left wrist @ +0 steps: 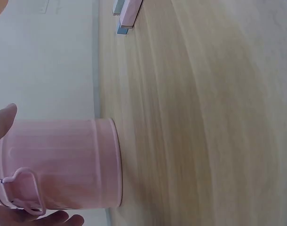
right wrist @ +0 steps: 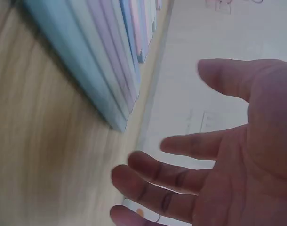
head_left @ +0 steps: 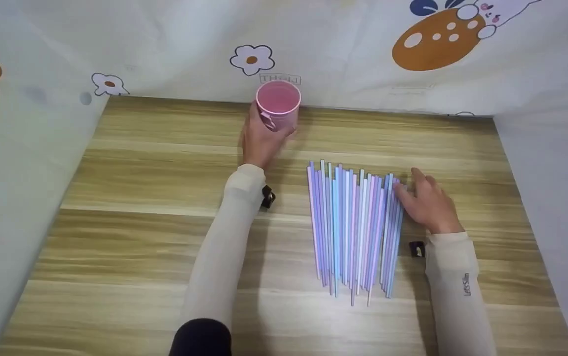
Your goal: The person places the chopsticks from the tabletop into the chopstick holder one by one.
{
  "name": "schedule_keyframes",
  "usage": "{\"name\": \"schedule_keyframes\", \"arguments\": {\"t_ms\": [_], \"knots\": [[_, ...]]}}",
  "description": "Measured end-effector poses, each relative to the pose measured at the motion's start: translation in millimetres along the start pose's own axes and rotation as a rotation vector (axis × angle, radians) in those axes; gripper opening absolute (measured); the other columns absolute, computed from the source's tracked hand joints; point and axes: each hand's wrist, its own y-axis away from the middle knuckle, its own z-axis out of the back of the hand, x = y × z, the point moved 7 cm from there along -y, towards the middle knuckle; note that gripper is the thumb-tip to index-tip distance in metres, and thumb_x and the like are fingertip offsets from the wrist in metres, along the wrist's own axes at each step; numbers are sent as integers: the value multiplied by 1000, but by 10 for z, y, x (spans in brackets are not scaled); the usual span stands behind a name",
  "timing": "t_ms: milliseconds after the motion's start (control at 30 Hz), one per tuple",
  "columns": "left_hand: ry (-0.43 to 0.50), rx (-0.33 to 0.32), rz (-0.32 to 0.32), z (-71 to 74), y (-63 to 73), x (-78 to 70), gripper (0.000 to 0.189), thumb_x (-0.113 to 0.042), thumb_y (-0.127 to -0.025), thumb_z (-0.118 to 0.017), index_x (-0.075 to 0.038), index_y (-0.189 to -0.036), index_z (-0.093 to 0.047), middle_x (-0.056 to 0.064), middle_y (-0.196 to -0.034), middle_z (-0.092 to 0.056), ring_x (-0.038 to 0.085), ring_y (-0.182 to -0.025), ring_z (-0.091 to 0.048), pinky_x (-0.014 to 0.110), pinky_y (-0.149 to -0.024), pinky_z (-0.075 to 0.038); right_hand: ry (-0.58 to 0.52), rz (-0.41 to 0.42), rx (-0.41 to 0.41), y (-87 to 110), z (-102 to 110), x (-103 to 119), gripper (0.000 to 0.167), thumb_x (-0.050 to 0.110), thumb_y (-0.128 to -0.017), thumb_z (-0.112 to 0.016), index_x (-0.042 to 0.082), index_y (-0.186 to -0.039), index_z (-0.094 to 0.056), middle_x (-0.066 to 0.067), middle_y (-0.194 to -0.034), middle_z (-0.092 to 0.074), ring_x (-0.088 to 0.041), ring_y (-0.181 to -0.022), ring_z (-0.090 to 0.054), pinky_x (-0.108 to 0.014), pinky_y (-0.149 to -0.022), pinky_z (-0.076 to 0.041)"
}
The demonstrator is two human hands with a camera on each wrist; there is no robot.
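Note:
A pink bucket (head_left: 286, 118) with a small loop handle on its side stands upright at the back of the table. My left hand (head_left: 262, 143) holds it round the near side, thumb and fingers on opposite sides. In the left wrist view the bucket (left wrist: 59, 155) has its base on the wood. Many thin pastel sticks (head_left: 348, 222) in blue, purple, pink and white lie side by side in a loose row. My right hand (head_left: 431, 205) hovers by their right edge, fingers spread and relaxed, holding nothing; the right wrist view shows it apart from the sticks (right wrist: 94, 56).
The wood-grain table (head_left: 135, 237) ends at a pale back wall covering (head_left: 185, 54) printed with flowers and oranges. Similar coverings stand at the left and right sides. The sticks lie to the right of my left forearm.

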Motion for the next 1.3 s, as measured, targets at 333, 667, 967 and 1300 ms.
{"name": "schedule_keyframes", "arguments": {"t_ms": [333,667,967,1300], "knots": [[69,-46,-41,-2,-75,81,98,-29,-78,-86,-10,-154,-27,9,-150,-43,21,-137,-41,28,-115,-32,3,45,25,16,-113,-15,66,33,-102,-52,-8,-150,-31,-38,-140,-44,-56,-127,-42,-72,-104,-34],[130,-36,-95,42,-41,58,94,-19,-78,-85,-3,-151,-28,13,-147,-45,20,-136,-42,21,-114,-30,1,117,-41,13,-44,3,43,11,-94,-54,-9,-132,-51,-28,-108,-57,-41,-93,-54,-64,-78,-47],[114,17,-91,160,129,134,97,-25,-73,-89,-5,-149,-33,14,-145,-49,23,-134,-46,27,-114,-35,-10,89,-8,2,-66,-46,48,12,-95,-54,-9,-138,-47,-33,-122,-56,-47,-107,-55,-69,-89,-45],[135,73,-175,288,424,157,96,-22,-70,-91,1,-146,-37,19,-142,-52,31,-132,-48,34,-114,-37,-29,89,-5,-1,-103,-66,47,8,-94,-54,-13,-136,-48,-32,-113,-59,-43,-97,-57,-64,-85,-48]]}}
